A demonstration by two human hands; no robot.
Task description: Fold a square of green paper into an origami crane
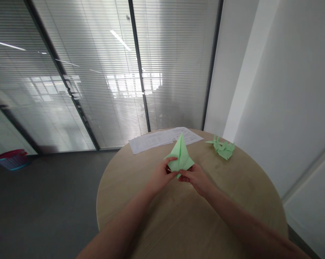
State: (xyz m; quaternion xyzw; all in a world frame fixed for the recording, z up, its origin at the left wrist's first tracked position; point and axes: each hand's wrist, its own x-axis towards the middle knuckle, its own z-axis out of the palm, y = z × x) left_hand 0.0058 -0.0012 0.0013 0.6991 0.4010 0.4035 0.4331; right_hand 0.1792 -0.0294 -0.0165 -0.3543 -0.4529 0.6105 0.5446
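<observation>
A light green folded paper [180,154], pointed at the top, is held up over the round wooden table [140,201]. My left hand [162,176] pinches its lower left edge with closed fingers. From the right, my right hand [196,178] pinches its bottom edge. Both hands meet just under the paper, a little above the tabletop.
Several finished green folded paper figures [223,148] lie at the table's far right. White printed sheets [162,138] lie along the far edge. Glass walls with blinds stand behind the table. A red and blue basket [11,159] sits on the grey floor at far left.
</observation>
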